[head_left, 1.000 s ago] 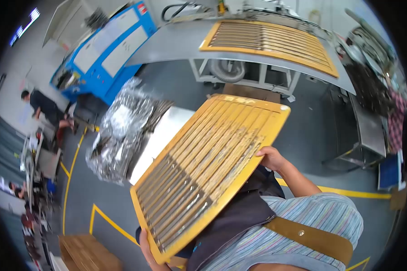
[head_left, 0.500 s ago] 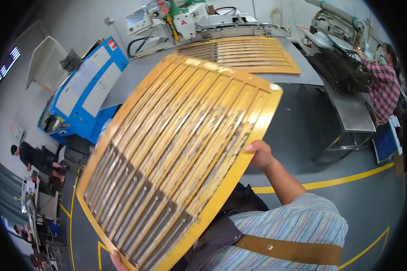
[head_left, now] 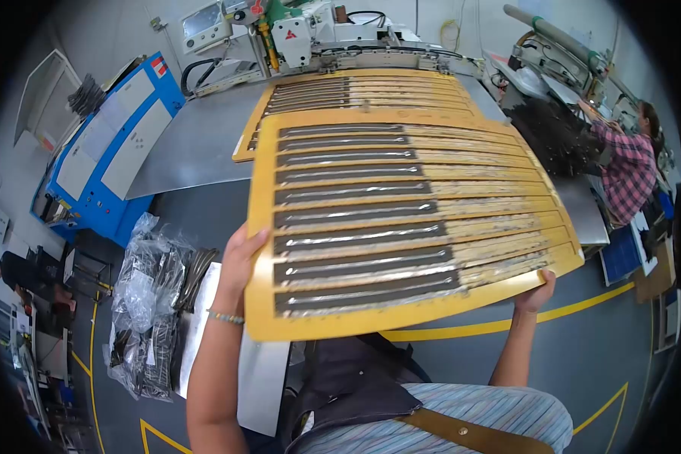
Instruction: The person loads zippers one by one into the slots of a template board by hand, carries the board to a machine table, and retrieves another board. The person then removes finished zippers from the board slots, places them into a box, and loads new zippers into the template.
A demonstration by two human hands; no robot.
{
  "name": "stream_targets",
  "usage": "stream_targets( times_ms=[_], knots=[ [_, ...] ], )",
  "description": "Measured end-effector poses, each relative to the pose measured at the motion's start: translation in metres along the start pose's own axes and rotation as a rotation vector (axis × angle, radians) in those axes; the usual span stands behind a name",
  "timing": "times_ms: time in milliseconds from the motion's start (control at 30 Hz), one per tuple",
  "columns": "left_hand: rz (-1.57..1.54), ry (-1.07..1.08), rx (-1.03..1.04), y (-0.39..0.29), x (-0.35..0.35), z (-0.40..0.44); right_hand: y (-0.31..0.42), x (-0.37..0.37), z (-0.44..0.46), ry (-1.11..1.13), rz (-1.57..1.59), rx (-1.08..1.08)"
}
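My left hand and right hand hold up a large yellow slatted panel with rounded corners, dark strips lining the slots of its left part. My left fingers pinch its left edge; my right fingers grip the lower right corner area. The panel is in front of me, partly covering a similar yellow panel that lies on a grey metal bench before a white and green machine.
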State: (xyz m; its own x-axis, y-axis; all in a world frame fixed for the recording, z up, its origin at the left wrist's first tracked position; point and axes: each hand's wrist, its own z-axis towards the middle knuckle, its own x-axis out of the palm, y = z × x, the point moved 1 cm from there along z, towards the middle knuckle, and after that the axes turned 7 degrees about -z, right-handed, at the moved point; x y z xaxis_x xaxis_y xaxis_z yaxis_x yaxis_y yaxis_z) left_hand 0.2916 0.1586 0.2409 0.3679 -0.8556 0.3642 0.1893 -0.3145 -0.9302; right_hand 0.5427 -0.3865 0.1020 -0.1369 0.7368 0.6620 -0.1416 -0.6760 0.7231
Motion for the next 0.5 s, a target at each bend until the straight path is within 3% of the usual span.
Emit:
stream_targets(
  times_ms=[100, 133, 167, 233, 300, 367, 400, 467, 500],
  knots=[
    [-0.108, -0.091, -0.083, 0.004, 0.023, 0.053, -0.023, 0.073, 0.011, -0.015, 0.077, 0.047],
    [-0.138, -0.100, -0.099, 0.010, 0.025, 0.062, -0.048, 0.083, 0.002, 0.155, 0.162, 0.095],
    [-0.187, -0.070, -0.058, 0.021, 0.028, 0.074, -0.084, 0.088, -0.010, 0.175, 0.091, 0.173],
    [-0.381, -0.213, -0.132, 0.016, 0.063, 0.078, -0.123, 0.123, -0.025, 0.244, 0.062, 0.274],
    [-0.573, -0.220, -0.153, 0.040, 0.057, 0.099, -0.122, 0.168, -0.023, 0.311, 0.144, 0.315],
    [-0.057, -0.304, 0.078, 0.053, 0.039, 0.122, -0.113, 0.192, -0.015, 0.355, 0.191, 0.326],
    [0.444, -0.325, 0.375, 0.053, 0.029, 0.136, -0.103, 0.196, -0.011, 0.373, 0.195, 0.319],
    [0.749, -0.349, 0.596, 0.036, 0.031, 0.164, -0.090, 0.193, -0.004, 0.348, 0.184, 0.270],
    [0.858, -0.269, 0.566, 0.038, 0.025, 0.190, -0.083, 0.193, -0.004, 0.281, 0.180, 0.231]
  ],
)
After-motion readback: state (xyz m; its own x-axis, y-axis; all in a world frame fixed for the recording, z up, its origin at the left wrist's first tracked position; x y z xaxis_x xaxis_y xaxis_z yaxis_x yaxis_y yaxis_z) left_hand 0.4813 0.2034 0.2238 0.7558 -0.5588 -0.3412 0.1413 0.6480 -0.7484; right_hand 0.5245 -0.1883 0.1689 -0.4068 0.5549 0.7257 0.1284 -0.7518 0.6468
